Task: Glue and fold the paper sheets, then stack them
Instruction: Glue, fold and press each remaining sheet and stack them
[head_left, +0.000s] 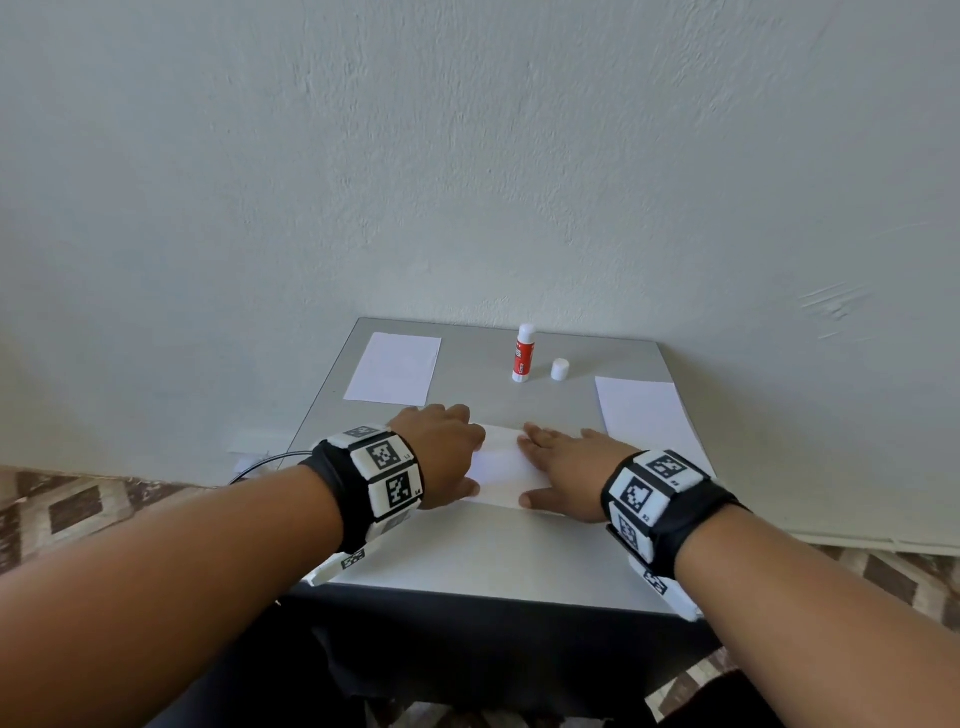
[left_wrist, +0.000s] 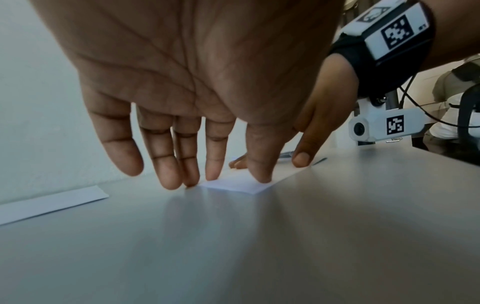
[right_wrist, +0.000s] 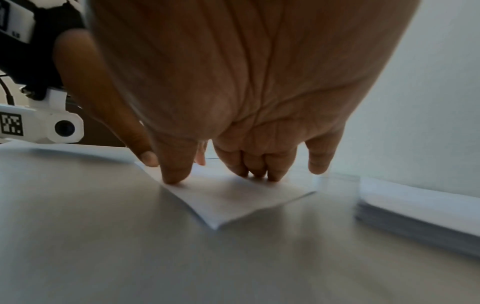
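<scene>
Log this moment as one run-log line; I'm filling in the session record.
stage: pressing fold | left hand: flat on folded sheet | right hand: flat on it | glue stick: upright, cap off beside it

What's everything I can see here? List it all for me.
Table: one, grey, against the wall.
Folded sheet: one, white, table middle, under both hands.
Sheet: one, white, flat at far left of table.
Paper stack: one, white, right side of table.
Glue stick: one, white and red, upright, uncapped, far middle.
Cap: one, white, just right of the glue stick.
Wall: one, pale, behind the table.
Floor: patterned brown, on both sides.
Wristbands: two, black with white markers, one on each wrist.
Left hand: fingers press the folded sheet's left end.
Right hand: fingers press its right end.
</scene>
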